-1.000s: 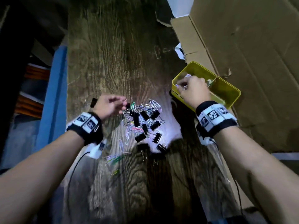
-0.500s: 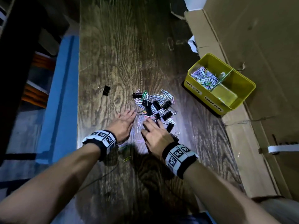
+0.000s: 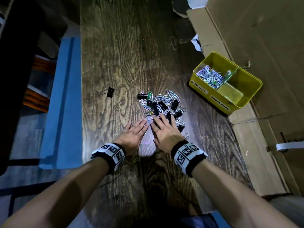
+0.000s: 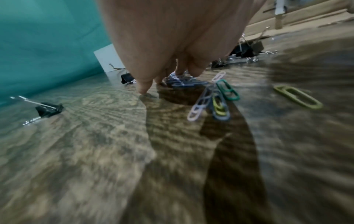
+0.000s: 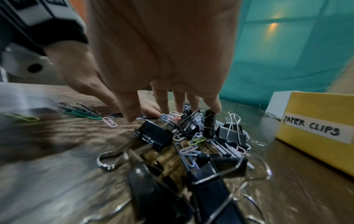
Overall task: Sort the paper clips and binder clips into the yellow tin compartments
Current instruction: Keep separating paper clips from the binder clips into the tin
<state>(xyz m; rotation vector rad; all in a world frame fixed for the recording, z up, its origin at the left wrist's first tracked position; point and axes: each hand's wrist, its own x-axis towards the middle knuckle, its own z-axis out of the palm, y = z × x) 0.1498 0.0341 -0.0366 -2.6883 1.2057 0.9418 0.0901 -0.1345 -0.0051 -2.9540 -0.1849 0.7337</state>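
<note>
A mixed heap (image 3: 162, 105) of coloured paper clips and black binder clips lies on the wooden table (image 3: 128, 46). Both hands rest flat at its near edge, fingers straight: my left hand (image 3: 134, 133) at the heap's near left, my right hand (image 3: 164, 129) over its near side, fingertips (image 5: 214, 106) touching clips. The yellow tin (image 3: 246, 99) stands to the right, labelled "PAPER CLIPS" (image 5: 312, 128) and binder clips. Its far compartment holds several paper clips (image 3: 211, 76). One binder clip (image 3: 109, 92) lies apart at the left. Loose paper clips (image 4: 216, 97) lie beside my left palm.
Flattened cardboard (image 3: 263, 38) covers the right side, under part of the tin. A blue ledge (image 3: 65, 99) runs along the table's left edge. A lone green paper clip (image 3: 134, 160) lies near my left wrist.
My right hand left the tin and came down to the heap. My left hand shifted from the heap's left side to its near edge and flattened. Both hands crept slightly forward since half a second ago.
</note>
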